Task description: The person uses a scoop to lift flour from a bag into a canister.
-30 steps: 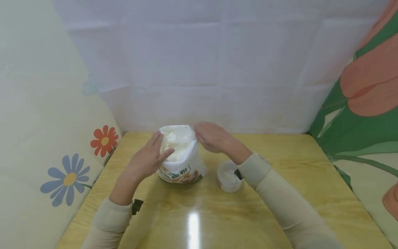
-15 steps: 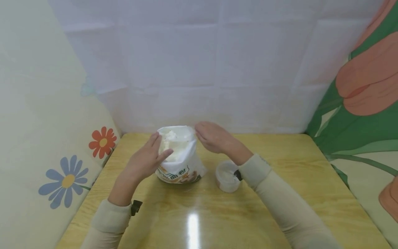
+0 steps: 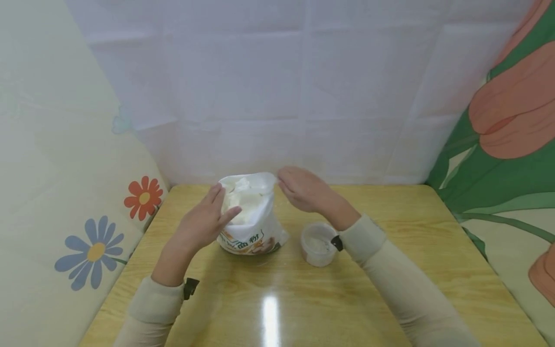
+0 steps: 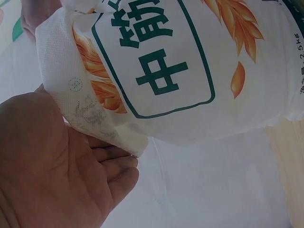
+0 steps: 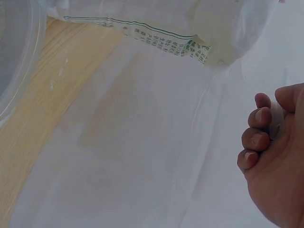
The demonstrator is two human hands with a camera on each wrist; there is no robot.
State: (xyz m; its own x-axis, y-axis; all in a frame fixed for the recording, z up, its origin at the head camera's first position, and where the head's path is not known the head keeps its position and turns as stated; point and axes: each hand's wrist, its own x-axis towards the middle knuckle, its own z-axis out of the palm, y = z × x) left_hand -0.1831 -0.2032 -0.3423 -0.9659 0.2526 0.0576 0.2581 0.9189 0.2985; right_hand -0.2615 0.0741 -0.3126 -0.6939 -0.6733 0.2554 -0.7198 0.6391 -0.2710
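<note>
A white flour bag (image 3: pixel 256 236) with green characters stands with its mouth uncovered, and white flour (image 3: pixel 247 205) shows inside. My left hand (image 3: pixel 201 221) holds the bag's left rim, its thumb lying across the mouth. In the left wrist view, part of the fingers (image 4: pixel 116 164) is hidden behind the bag's edge. Beside the right rim, my right hand (image 3: pixel 305 190) has its fingers curled round a small pale translucent thing (image 5: pixel 276 126); most of it is hidden, so its kind cannot be told. A clear round plastic tub (image 3: pixel 318 246) with some white powder stands below the right wrist.
The bag and tub stand on a glossy wooden table (image 3: pixel 269 279). A white cloth (image 3: pixel 238 82) hangs behind the table's far edge, with flower-patterned hangings (image 3: pixel 507 183) at the sides. Black straps (image 3: pixel 191 287) show at both cuffs.
My right hand has moved slightly to the right and up, a little away from the bag's rim. The left hand keeps its place on the bag, and the tub stays put.
</note>
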